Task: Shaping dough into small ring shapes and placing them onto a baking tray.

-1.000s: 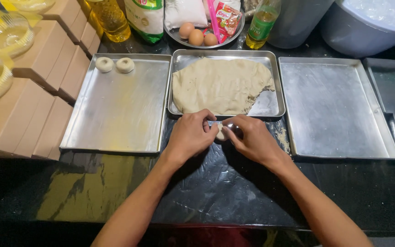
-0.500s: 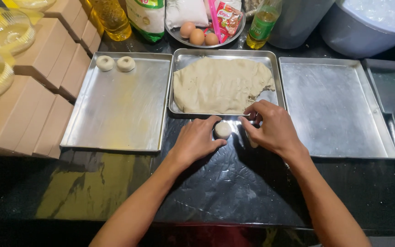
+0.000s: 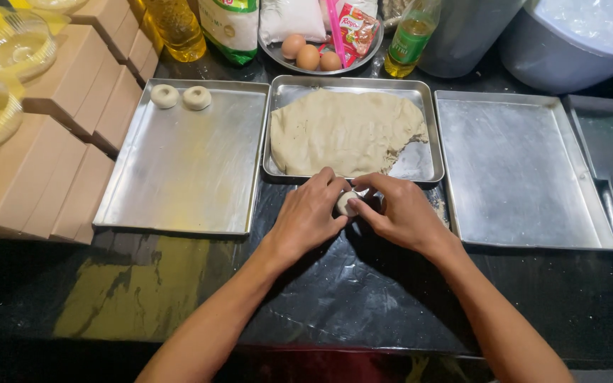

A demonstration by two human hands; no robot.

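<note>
Two bare arms are reaching in from 6 o'clock over a dark, shiny surface (image 3: 363,298). The left hand (image 3: 308,216) and the right hand (image 3: 399,213) are meeting near the middle. Both are curling around a small dough ball (image 3: 346,203). The left grip is closing on the ball from 9 o'clock, and the right grip is closing on it from 3 o'clock. The fingers (image 3: 370,188) are hiding most of the ball, so only a pale bit is showing between them.

Just past the hands, at 12 o'clock, a middle tray (image 3: 420,162) is sitting on the surface. A big flat sheet of dough (image 3: 342,131) is lying in it, with a bare corner at the near right.

At 10 o'clock, a left tray (image 3: 186,170) is holding two dough rings (image 3: 180,97) at its far edge, side by side. At 2 o'clock, a right tray (image 3: 519,170) is lying beside the middle one.

Brown boxes (image 3: 58,156) are standing at 9 o'clock, with clear bowls (image 3: 8,50) on top.

Far back at 12 o'clock, a plate with eggs (image 3: 310,55) is sitting between an oil bottle (image 3: 175,28) and a green bottle (image 3: 409,39).
</note>
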